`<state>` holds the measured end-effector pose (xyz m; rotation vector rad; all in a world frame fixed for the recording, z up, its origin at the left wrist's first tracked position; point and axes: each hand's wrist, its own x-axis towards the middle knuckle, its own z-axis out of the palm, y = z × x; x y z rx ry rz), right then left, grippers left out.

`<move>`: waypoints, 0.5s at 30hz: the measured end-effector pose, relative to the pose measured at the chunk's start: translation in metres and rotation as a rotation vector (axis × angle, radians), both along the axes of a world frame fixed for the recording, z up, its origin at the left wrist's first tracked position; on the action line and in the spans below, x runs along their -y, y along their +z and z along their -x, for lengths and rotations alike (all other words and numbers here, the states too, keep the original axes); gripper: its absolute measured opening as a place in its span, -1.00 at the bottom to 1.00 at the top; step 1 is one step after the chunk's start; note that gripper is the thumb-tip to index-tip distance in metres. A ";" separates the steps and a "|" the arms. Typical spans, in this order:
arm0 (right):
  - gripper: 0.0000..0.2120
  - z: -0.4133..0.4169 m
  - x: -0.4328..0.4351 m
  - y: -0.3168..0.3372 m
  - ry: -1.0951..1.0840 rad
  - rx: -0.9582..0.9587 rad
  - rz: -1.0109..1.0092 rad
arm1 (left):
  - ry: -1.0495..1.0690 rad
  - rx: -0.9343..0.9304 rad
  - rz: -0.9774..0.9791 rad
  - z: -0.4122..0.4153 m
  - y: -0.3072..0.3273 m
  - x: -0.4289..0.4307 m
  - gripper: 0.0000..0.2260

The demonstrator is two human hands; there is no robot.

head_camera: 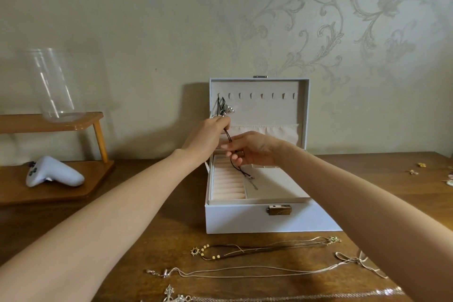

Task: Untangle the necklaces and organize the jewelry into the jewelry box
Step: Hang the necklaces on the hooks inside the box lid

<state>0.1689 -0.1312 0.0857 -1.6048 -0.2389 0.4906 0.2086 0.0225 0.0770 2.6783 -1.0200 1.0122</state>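
- Dark wooden tabletop (152,233) runs back to a pale wall (367,19) papered with a scrolling floral pattern.
- Stretched between both hands, the black cord necklace (229,137) hangs in front of the open lid of the jewelry box (245,222). Its silver pendant (227,111) sits just above the left hand, near the leftmost lid hooks. Whether the cord's loop is caught on a hook cannot be told. Its clasp end (252,179) reaches down to the flat part of the tray.
- Just under the pendant, the left hand (208,137) pinches the cord, fingers curled round it.
- Lower down, the right hand (252,149) pinches the same cord between thumb and fingertips.
- White and square, the jewelry box stands mid-tabletop with its lid upright against the wall. A row of hooks (262,95) crosses the lid lining above a gathered pocket (277,131). Ring rolls (228,184) fill the tray's left side, and a brass latch (279,209) sits on the front wall.
- Nearer the person lie a sun-pendant necklace (196,251) on dark cord with gold beads, a thin gold chain (294,244), a long pale chain (245,272) and a silver chain (171,295) at the bottom edge.
- Small jewelry pieces (421,165) lie at the far right.
- At left, a wooden shelf stand (49,122) carries a clear glass vase (56,86) on top and a pale game controller (54,175) on its lower board.
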 end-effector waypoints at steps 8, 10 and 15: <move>-0.86 -0.011 0.030 0.006 -0.457 0.470 0.329 | 0.004 0.102 0.171 0.001 -0.005 0.006 -0.89; -0.88 -0.017 0.034 0.009 -0.586 0.765 0.775 | 0.018 0.088 0.147 0.004 -0.004 0.012 -0.82; -0.82 -0.027 0.037 0.028 -0.629 1.055 1.252 | 0.097 0.152 0.073 0.003 -0.002 0.021 -0.75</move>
